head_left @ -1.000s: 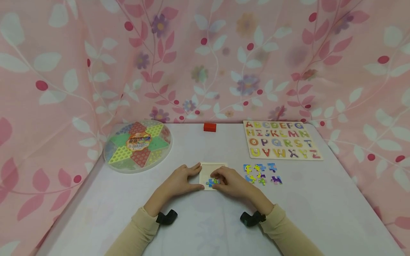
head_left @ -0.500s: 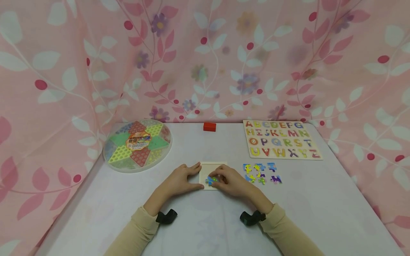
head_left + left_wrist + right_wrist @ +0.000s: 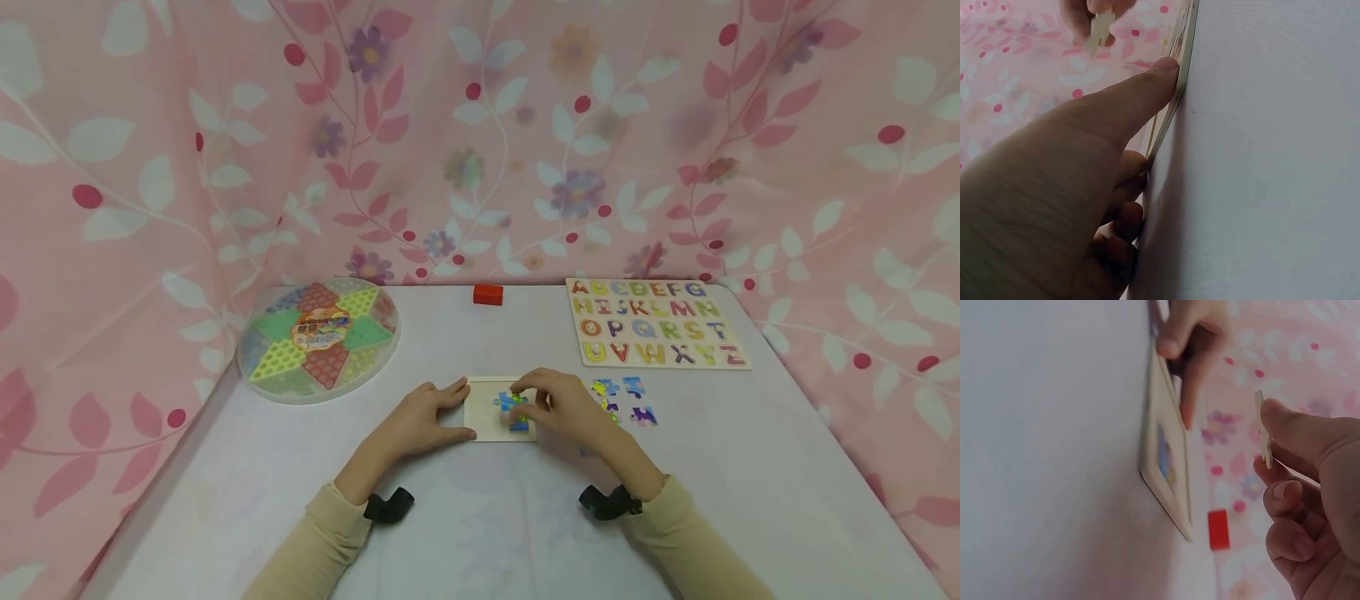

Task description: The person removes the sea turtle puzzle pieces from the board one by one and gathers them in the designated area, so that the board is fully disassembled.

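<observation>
A small wooden puzzle tray (image 3: 483, 421) lies flat on the table in front of me. My left hand (image 3: 416, 425) stays at its left side, with straight thumb and index finger touching the edge near the two left corners. My right hand (image 3: 566, 404) pinches a blue and green jigsaw piece (image 3: 1264, 434) between thumb and fingertips, raised over the tray and seen edge-on in the right wrist view. Another blue jigsaw piece (image 3: 518, 426) sits in the tray's lower right corner, partly covered by the right hand in the head view.
Several loose jigsaw pieces (image 3: 633, 387) lie right of the tray, some hidden behind the right hand. An alphabet board (image 3: 663, 325) is at the back right. A round Chinese checkers set (image 3: 318, 342) is at the back left. A red block (image 3: 488, 295) rests at the table's far edge.
My right hand has lifted the pinched jigsaw piece and shifted right and away from me. The piece in the tray's corner has come into sight. My left hand keeps its place.
</observation>
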Action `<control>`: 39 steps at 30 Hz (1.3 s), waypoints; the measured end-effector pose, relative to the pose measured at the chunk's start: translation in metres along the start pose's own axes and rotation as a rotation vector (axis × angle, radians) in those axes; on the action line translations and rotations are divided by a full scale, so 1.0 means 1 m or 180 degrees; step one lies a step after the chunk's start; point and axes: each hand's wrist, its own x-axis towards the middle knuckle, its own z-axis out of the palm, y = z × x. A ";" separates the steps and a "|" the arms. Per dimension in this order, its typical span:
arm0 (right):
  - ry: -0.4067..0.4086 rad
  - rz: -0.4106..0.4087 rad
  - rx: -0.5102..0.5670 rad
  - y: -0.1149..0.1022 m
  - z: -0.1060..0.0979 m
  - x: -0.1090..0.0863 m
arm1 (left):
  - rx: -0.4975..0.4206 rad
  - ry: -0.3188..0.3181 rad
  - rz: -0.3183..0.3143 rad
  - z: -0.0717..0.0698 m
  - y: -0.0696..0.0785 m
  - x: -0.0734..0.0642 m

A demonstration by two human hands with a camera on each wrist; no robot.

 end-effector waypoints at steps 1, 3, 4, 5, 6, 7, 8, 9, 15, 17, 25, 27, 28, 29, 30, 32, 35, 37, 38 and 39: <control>0.0088 -0.0030 -0.0032 0.002 -0.006 -0.004 | -0.0010 0.0000 0.0008 0.000 0.000 0.000; 0.0272 -0.0079 -0.0114 0.009 -0.019 -0.014 | -0.0020 0.0011 0.0022 0.000 0.000 0.000; 0.0346 -0.0075 -0.0153 0.013 -0.025 -0.020 | -0.0026 0.0020 0.0031 0.000 0.000 0.000; 0.0424 -0.0078 -0.0202 0.018 -0.031 -0.026 | -0.0038 0.0031 0.0039 0.000 0.000 0.000; 0.0493 -0.0070 -0.0249 0.023 -0.037 -0.033 | -0.0039 0.0020 0.0026 0.000 0.000 0.000; 0.0551 -0.0045 -0.0300 0.028 -0.043 -0.040 | -0.0040 0.0018 0.0025 0.000 0.000 0.000; 0.0612 -0.0020 -0.0357 0.033 -0.048 -0.048 | -0.0036 0.0010 0.0018 0.000 0.000 0.000; 0.0664 0.0008 -0.0409 0.038 -0.052 -0.055 | -0.0038 -0.0003 0.0003 0.000 0.000 0.000; 0.0913 0.0070 -0.0586 0.062 -0.068 -0.101 | -0.0049 -0.0018 -0.0017 -0.002 0.002 0.000; 0.0915 0.0084 -0.0563 0.066 -0.068 -0.114 | -0.0047 -0.0006 0.0009 -0.003 0.002 -0.001; 0.0647 0.0345 -0.0315 0.074 -0.058 -0.136 | -0.0035 0.0000 0.0017 -0.002 0.000 0.000; 0.0601 0.0399 -0.0286 0.075 -0.055 -0.137 | -0.0040 -0.0002 0.0011 -0.002 0.000 0.000; 0.0589 0.0406 -0.0279 0.076 -0.054 -0.137 | -0.0040 -0.0007 0.0008 -0.003 0.000 0.000; 0.0587 0.0400 -0.0286 0.077 -0.053 -0.137 | -0.0040 -0.0025 -0.0005 -0.003 0.001 0.000; 0.0593 0.0385 -0.0299 0.078 -0.052 -0.138 | -0.0033 -0.0033 -0.0003 -0.003 0.001 -0.001; 0.0637 0.0338 -0.0349 0.079 -0.050 -0.138 | -0.0037 -0.0061 -0.0008 -0.002 0.001 -0.001; 0.0715 0.0244 -0.0390 0.081 -0.048 -0.138 | -0.0028 -0.0071 0.0034 -0.003 0.002 -0.001; 0.0755 0.0199 -0.0405 0.082 -0.046 -0.138 | -0.0012 -0.0064 0.0066 -0.003 0.001 0.000; 0.0760 0.0190 -0.0390 0.082 -0.046 -0.138 | 0.0002 -0.0055 0.0081 -0.002 0.001 0.000; 0.0764 0.0184 -0.0386 0.082 -0.046 -0.138 | 0.0008 -0.0044 0.0095 -0.002 0.001 0.000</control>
